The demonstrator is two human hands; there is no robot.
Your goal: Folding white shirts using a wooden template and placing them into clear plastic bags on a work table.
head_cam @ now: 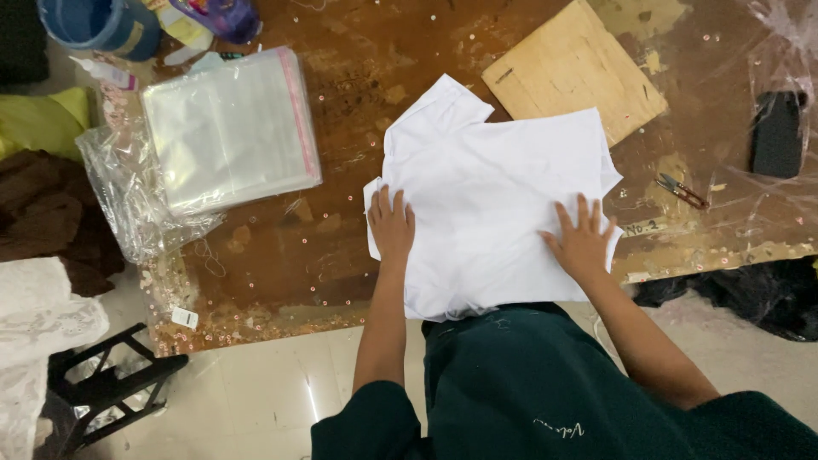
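Two bare hands press flat, fingers spread, on a folded white garment (494,204) at centre frame: left hand (391,227) on its left edge, right hand (584,240) lower right. Plain and lightly creased, it lies on the worn brown table (341,247), a stack of clear plastic bags (230,128) at upper left.

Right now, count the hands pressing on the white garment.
2. The left hand lies flat on the white garment near its left edge; the right hand lies flat near its right edge. No other hands show.
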